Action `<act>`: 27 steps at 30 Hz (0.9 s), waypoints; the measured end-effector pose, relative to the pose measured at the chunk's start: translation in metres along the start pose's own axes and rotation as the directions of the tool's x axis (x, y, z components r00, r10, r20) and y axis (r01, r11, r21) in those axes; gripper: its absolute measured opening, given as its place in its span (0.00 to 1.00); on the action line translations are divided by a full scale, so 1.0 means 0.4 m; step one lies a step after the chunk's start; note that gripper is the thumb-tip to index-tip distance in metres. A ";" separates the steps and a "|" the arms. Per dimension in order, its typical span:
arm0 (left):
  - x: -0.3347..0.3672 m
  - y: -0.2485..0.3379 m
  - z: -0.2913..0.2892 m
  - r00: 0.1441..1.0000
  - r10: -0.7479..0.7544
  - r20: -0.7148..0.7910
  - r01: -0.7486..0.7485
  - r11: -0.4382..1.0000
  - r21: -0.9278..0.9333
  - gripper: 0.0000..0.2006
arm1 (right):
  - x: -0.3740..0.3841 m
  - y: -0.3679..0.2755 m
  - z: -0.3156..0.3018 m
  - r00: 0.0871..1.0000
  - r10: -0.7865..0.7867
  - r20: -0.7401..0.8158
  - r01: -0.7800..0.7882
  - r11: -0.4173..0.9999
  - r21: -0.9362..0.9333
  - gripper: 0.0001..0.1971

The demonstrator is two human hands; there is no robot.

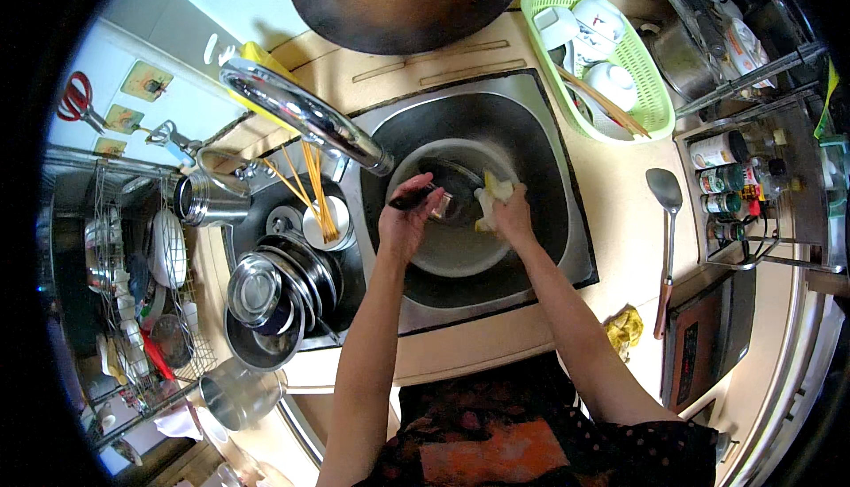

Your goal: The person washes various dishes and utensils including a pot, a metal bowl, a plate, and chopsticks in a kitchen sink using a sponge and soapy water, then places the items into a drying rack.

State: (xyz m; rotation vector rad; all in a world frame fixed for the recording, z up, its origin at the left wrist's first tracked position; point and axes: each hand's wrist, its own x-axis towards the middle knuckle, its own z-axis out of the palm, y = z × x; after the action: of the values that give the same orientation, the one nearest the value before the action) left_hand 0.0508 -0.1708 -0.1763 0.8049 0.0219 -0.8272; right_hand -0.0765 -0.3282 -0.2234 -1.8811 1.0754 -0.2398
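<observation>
My left hand (403, 228) is closed around the dark handle (411, 197) of a kitchen utensil with a shiny metal neck. Its far end lies low over the basin and is hard to make out. In my right hand (513, 216) is a crumpled pale yellow-and-white cloth (492, 195), held close to the utensil's far end. Both hands are over a round, pale basin (425, 261) that seems to hold cloudy water. The basin sits inside the large dark sink bowl (549, 208). A chrome faucet (305, 111) reaches toward the basin from the upper left.
Stacked pots and lids (266, 297) fill the smaller sink bowl at left, beside chopsticks (317, 190) on a white cup. A green basket (651, 71) of dishes stands far right. A spatula (666, 221) and a yellow rag (625, 329) lie on the right counter; a wok (407, 0) stands behind.
</observation>
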 end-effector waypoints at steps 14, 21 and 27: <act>0.027 -0.023 -0.004 0.857 0.048 0.513 -0.410 -0.538 0.736 0.14 | 0.027 0.138 0.153 0.926 0.085 0.368 0.184 0.750 -0.636 0.24; 0.000 -0.037 -0.044 0.989 0.148 0.012 -0.019 0.044 0.999 0.15 | 0.012 0.169 0.187 0.937 -0.162 0.310 0.340 0.626 -0.702 0.20; -0.016 -0.086 -0.059 0.993 0.117 -0.021 -0.001 0.182 0.983 0.16 | 0.071 0.025 0.046 0.918 0.032 0.396 -0.049 0.998 0.032 0.22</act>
State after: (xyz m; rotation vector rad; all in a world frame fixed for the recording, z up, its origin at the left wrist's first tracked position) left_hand 0.0302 -0.1653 -0.2129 2.1240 -0.5480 -0.6463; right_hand -0.0550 -0.3404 -0.2486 -1.7687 0.8221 0.1396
